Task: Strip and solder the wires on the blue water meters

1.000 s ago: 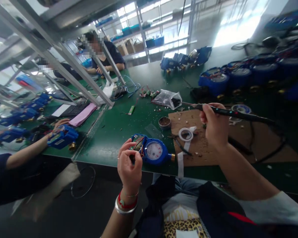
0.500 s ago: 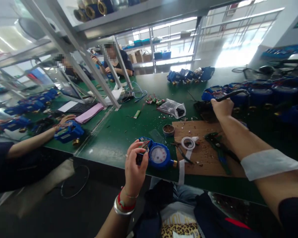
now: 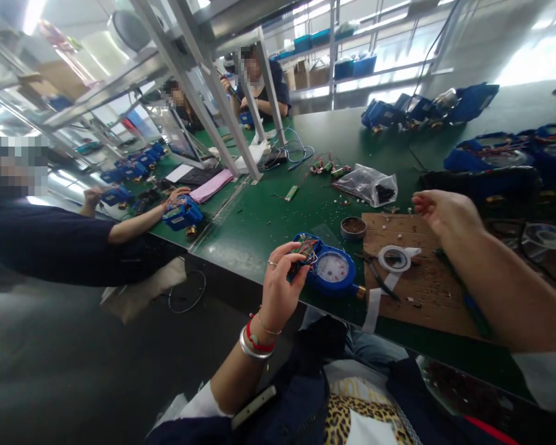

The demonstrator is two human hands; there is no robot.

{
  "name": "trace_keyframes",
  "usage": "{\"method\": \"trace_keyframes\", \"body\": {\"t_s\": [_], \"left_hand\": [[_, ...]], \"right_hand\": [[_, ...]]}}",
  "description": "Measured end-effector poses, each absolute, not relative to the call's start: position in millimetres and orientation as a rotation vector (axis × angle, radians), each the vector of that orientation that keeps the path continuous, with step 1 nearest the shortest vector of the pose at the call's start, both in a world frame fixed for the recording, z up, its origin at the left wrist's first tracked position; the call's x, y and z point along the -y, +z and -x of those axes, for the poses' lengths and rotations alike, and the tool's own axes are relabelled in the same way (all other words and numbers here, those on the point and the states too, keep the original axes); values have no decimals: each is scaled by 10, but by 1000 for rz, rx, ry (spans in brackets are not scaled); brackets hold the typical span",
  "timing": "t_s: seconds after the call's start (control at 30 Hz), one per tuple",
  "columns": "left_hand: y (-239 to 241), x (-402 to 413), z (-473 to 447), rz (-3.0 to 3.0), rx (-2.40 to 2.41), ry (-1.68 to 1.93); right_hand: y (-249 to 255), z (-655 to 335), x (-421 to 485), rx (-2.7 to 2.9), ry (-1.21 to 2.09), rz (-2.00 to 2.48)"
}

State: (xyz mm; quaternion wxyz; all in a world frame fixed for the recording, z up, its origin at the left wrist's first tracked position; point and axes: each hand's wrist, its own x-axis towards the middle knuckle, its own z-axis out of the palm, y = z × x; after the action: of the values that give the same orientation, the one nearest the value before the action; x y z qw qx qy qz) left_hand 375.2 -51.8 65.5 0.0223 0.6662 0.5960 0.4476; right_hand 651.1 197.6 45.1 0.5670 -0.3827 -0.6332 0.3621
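A blue water meter (image 3: 332,270) with a round dial lies near the table's front edge. Its compartment beside the dial is uncovered, showing coloured wires (image 3: 311,250) and a circuit board. My left hand (image 3: 282,275) is closed over that compartment, fingers and thumb at its edge and the wires. Above the far edge of a cardboard sheet (image 3: 426,278) is my right hand (image 3: 449,213), fingertips drawn together; whatever they may hold is too small to make out. Cutting pliers (image 3: 380,276), a tape roll (image 3: 394,259) and a small round tin (image 3: 353,227) lie between the hands.
Green-handled pliers (image 3: 475,312) lie partly beneath my right forearm. Several blue meters (image 3: 491,151) line the right, behind a long black object (image 3: 482,180). A plastic bag (image 3: 368,184) lies beyond the tin. At left, a co-worker's hand (image 3: 178,196) touches another meter (image 3: 183,213). Metal shelf posts (image 3: 213,93) rise behind.
My right hand has let go of the black, curved handle by the meters and come back toward the cardboard. My left hand stays at the meter. The view has turned left.
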Motion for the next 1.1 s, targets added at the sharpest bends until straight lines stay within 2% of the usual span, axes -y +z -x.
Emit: {"method": "trace_keyframes", "body": {"t_s": [0.13,0.3,0.53,1.1], "left_hand": [[694,465,-3770,-2136,-1844,1374],[774,422,-3753,-2316,-1862,1235],[878,395,-3783,-2368,-1864,1081],[902,500,-3900,-2156,-1941,1123]], "right_hand": [[366,-6005,-1167,1747,1256,955],[326,-5588,-561,1961,1194,877],[223,-5581,-537,1876,1354,838],[139,-5579,-558,1811,1419,828]]}}
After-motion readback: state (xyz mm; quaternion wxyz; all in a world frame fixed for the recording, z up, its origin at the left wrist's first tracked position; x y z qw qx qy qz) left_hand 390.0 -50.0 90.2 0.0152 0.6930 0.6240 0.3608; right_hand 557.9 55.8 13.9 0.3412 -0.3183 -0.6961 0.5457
